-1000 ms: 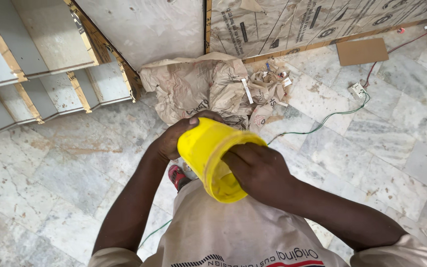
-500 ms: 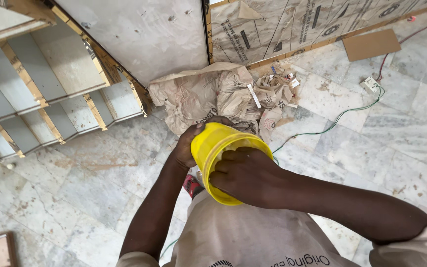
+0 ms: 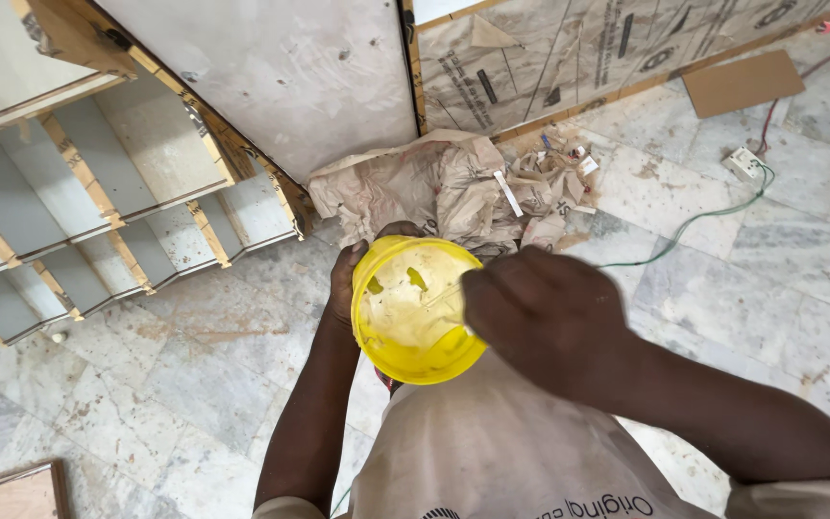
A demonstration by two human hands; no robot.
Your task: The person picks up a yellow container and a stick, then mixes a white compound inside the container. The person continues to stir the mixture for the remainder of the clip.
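Note:
I hold a round yellow plastic container (image 3: 413, 308) in front of my chest, its open mouth tilted up toward me. Its inside is smeared, with two small yellow lumps near the far wall. My left hand (image 3: 350, 277) grips the container's far left wall from outside. My right hand (image 3: 542, 312) covers the container's right rim, fingers closed at the edge; whether it pinches anything small is hidden.
Crumpled brown paper (image 3: 439, 190) lies on the marble floor (image 3: 751, 288) ahead. A grey shelving unit (image 3: 98, 207) lies on its side at left. A green cable (image 3: 694, 223) runs to a white socket block (image 3: 747, 163). A cardboard piece (image 3: 744, 83) lies at far right.
The container has tipped so its open inside now faces me. My right hand slid from its front to its right rim. The view shifted slightly.

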